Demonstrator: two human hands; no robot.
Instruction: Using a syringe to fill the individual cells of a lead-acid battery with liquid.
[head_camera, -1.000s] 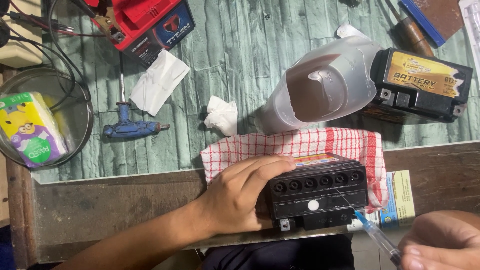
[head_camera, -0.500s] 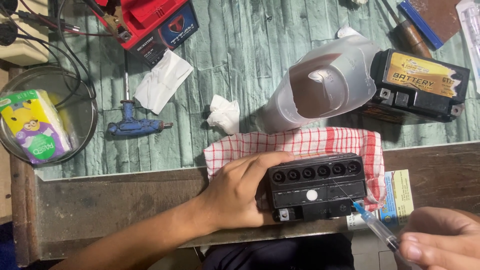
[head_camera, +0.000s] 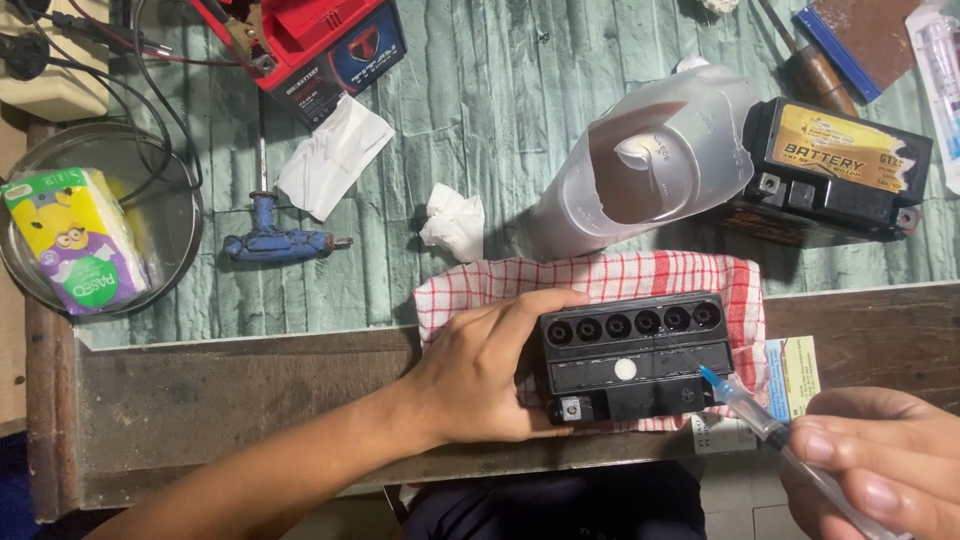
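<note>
- On the red-checked cloth (head_camera: 640, 275) at the bench edge, a black battery (head_camera: 636, 360) is set, six open filler holes in a row along its top.
- Its left end is gripped by the left hand (head_camera: 480, 375).
- A syringe (head_camera: 765, 428) is pinched in the right hand (head_camera: 870, 465); the needle tip appears to meet a hole near the right end, too thin to confirm.
- Behind, a cut plastic jug (head_camera: 650, 165) and a second battery (head_camera: 835, 170) are seen.
</note>
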